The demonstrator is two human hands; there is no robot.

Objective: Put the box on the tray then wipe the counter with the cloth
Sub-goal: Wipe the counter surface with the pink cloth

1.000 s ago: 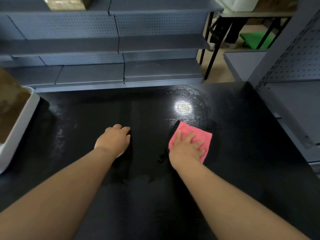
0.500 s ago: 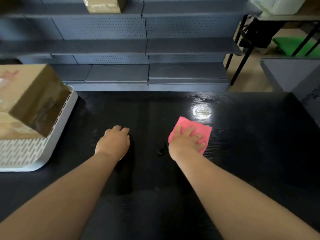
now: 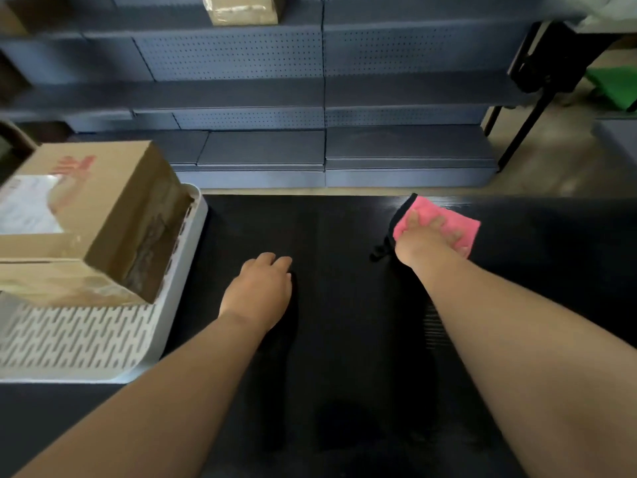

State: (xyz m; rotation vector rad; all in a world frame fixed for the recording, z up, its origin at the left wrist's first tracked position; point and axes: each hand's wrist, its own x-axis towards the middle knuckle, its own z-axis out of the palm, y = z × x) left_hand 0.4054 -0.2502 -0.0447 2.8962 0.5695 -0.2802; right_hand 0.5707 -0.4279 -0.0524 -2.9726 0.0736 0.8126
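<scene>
Head view is all I have. The box [image 3: 86, 215], brown cardboard with red print and a white label on top, sits in the far part of the white slotted tray [image 3: 69, 339] at the left of the black counter [image 3: 344, 357]. It looks tilted, with its right side close against the tray's wall. The near part of the tray floor is bare.

My left hand [image 3: 258, 294] rests palm down on the counter just right of the tray, fingers loosely bent and together, holding nothing. My right hand [image 3: 427, 241] reaches forward and presses down on the pink cloth [image 3: 458, 224] with fingers spread flat across it. The cloth lies on the counter near its far edge, right of centre and well apart from the tray. A dark strip hangs along the cloth's left side; I cannot tell what it is.

Beyond the counter stand grey pegboard shelves [image 3: 310, 98], with a small brown carton [image 3: 241, 10] on an upper one.
</scene>
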